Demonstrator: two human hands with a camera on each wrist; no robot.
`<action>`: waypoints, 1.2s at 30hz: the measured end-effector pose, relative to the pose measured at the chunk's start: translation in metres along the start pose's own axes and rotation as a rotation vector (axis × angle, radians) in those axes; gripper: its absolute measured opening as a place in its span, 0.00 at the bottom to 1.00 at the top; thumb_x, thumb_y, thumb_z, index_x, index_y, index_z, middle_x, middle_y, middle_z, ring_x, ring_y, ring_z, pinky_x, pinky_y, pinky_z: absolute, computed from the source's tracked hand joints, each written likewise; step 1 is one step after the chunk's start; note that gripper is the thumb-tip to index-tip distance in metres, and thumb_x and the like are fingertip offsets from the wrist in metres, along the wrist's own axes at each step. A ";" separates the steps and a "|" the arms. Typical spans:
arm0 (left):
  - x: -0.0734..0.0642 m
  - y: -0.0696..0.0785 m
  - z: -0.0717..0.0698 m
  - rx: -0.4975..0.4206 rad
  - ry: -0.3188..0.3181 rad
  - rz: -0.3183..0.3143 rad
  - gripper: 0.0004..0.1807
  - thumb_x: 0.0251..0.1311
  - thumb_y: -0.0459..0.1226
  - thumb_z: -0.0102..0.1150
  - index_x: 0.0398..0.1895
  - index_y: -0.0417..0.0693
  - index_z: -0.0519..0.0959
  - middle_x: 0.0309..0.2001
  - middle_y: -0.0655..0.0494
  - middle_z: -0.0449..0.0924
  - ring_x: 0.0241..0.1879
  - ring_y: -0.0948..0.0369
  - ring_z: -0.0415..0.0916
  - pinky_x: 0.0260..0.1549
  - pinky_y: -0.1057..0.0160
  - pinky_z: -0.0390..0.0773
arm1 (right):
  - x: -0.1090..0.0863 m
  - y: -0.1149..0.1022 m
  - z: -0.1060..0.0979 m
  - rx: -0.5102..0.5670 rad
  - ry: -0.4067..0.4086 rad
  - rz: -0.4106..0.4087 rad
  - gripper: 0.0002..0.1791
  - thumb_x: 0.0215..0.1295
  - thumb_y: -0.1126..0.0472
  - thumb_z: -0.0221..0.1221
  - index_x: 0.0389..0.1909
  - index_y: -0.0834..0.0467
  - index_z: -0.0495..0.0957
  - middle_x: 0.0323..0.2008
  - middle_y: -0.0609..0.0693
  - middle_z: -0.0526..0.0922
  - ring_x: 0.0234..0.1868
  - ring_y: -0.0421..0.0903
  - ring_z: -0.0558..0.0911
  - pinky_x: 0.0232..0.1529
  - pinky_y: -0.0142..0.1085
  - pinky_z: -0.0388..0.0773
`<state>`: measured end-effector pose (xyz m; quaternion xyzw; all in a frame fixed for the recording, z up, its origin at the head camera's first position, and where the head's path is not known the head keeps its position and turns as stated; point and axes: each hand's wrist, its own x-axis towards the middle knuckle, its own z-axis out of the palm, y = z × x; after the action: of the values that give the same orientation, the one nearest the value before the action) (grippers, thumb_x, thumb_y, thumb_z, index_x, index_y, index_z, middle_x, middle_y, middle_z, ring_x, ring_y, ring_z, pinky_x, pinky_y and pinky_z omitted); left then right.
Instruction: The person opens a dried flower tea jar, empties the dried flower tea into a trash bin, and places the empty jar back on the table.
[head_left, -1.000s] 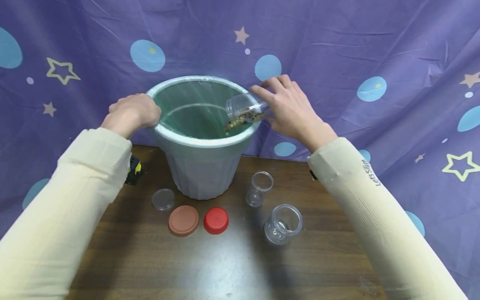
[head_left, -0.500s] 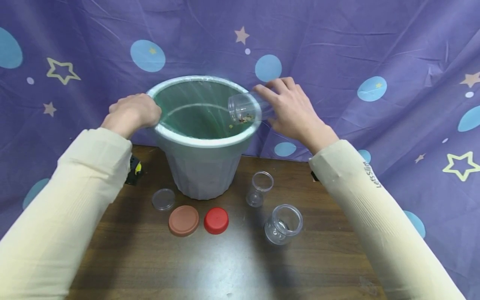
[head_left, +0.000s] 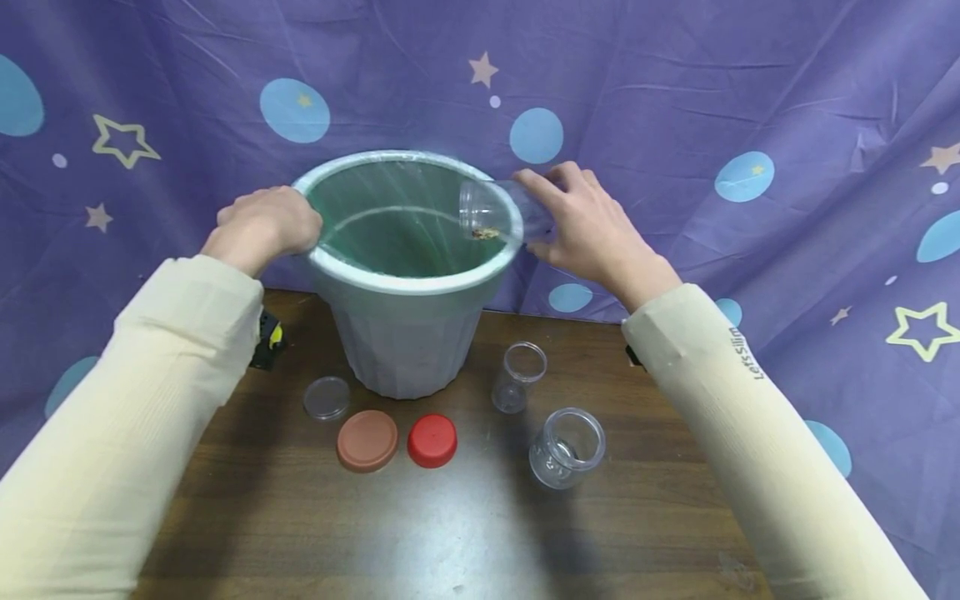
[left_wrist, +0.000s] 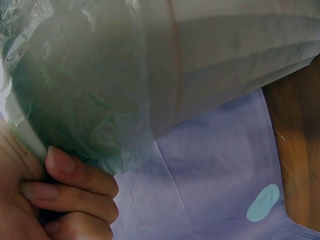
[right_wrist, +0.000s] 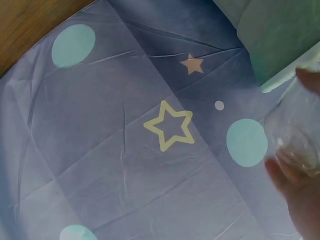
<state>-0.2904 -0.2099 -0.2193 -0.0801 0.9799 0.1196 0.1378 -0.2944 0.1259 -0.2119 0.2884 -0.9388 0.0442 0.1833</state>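
A pale trash can (head_left: pixel 408 342) stands on the table, lined with a thin green plastic bag (left_wrist: pixel 85 95) folded over its rim. My left hand (head_left: pixel 262 223) grips the can's rim and bag on the left side, fingers curled in. On the opposite side, my right hand (head_left: pixel 588 221) holds a clear plastic jar (head_left: pixel 487 202) round its base end. The jar lies nearly horizontal, its mouth inside the can's opening. A small clump of mixed dry bits (head_left: pixel 485 234) lies along its lower wall near the mouth. In the right wrist view the jar (right_wrist: pixel 297 122) is partly cut off.
In front of the can lie a clear lid (head_left: pixel 327 398), a brownish-pink lid (head_left: pixel 367 441) and a red lid (head_left: pixel 432 441). Two open clear jars, a narrow one (head_left: pixel 512 392) and a wider one (head_left: pixel 558 467), stand to the right. A purple patterned cloth (head_left: pixel 675 100) hangs behind.
Most of the dry bits have poured out of the jar into the can. The right hand and jar have shifted slightly right, and the jar has levelled. The left hand stays still.
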 end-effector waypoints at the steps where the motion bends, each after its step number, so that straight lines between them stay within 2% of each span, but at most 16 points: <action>1: 0.000 0.000 0.000 0.000 -0.001 0.000 0.31 0.67 0.43 0.26 0.61 0.25 0.64 0.64 0.21 0.59 0.59 0.32 0.63 0.56 0.37 0.67 | 0.000 0.000 0.001 0.014 -0.004 0.007 0.39 0.53 0.57 0.69 0.68 0.47 0.67 0.55 0.63 0.72 0.53 0.62 0.73 0.50 0.58 0.73; 5: 0.000 -0.001 0.000 -0.001 0.003 0.006 0.31 0.67 0.43 0.26 0.60 0.25 0.64 0.63 0.21 0.59 0.58 0.32 0.63 0.55 0.37 0.67 | -0.001 0.003 0.002 0.058 -0.017 0.023 0.41 0.53 0.55 0.70 0.69 0.48 0.66 0.51 0.63 0.71 0.48 0.59 0.72 0.49 0.55 0.73; 8: 0.000 -0.001 0.000 0.000 0.005 0.011 0.30 0.67 0.43 0.26 0.59 0.26 0.65 0.63 0.21 0.60 0.58 0.32 0.64 0.55 0.37 0.68 | 0.000 0.004 0.002 0.106 -0.043 0.069 0.43 0.52 0.53 0.70 0.70 0.52 0.64 0.52 0.63 0.71 0.50 0.59 0.73 0.53 0.55 0.71; 13: 0.000 -0.001 0.000 -0.004 -0.003 0.003 0.31 0.67 0.43 0.26 0.60 0.26 0.65 0.63 0.22 0.60 0.58 0.33 0.64 0.55 0.37 0.68 | 0.001 0.005 -0.001 0.278 -0.053 0.189 0.45 0.49 0.53 0.73 0.66 0.60 0.62 0.56 0.61 0.75 0.55 0.56 0.76 0.60 0.50 0.71; 18: 0.000 0.000 -0.001 -0.004 -0.010 -0.011 0.32 0.68 0.43 0.26 0.63 0.25 0.62 0.65 0.21 0.58 0.60 0.32 0.62 0.56 0.37 0.68 | 0.000 0.008 -0.007 0.423 -0.019 0.256 0.44 0.49 0.48 0.74 0.63 0.58 0.65 0.55 0.58 0.77 0.52 0.53 0.77 0.58 0.47 0.73; 24: -0.001 0.000 -0.001 -0.020 -0.015 -0.027 0.33 0.67 0.44 0.26 0.64 0.25 0.61 0.65 0.20 0.56 0.61 0.31 0.61 0.56 0.35 0.67 | 0.000 0.009 -0.015 0.428 0.005 0.278 0.44 0.50 0.40 0.71 0.65 0.54 0.68 0.60 0.53 0.76 0.60 0.50 0.73 0.62 0.47 0.70; 31: -0.001 0.000 -0.001 -0.013 -0.010 -0.014 0.32 0.67 0.43 0.26 0.63 0.25 0.62 0.65 0.20 0.58 0.60 0.32 0.62 0.56 0.36 0.66 | 0.003 0.006 -0.019 0.470 0.008 0.329 0.46 0.49 0.42 0.73 0.64 0.56 0.64 0.53 0.55 0.78 0.51 0.50 0.78 0.56 0.44 0.73; 36: 0.000 -0.001 0.000 -0.014 -0.007 -0.006 0.32 0.67 0.43 0.26 0.62 0.25 0.63 0.65 0.20 0.58 0.60 0.31 0.61 0.57 0.36 0.66 | 0.003 0.004 -0.018 0.479 0.001 0.332 0.46 0.49 0.42 0.73 0.64 0.56 0.62 0.55 0.55 0.76 0.52 0.49 0.76 0.55 0.44 0.72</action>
<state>-0.2898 -0.2110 -0.2193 -0.0834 0.9784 0.1264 0.1409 -0.2932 0.1312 -0.1937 0.1660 -0.9358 0.2941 0.1006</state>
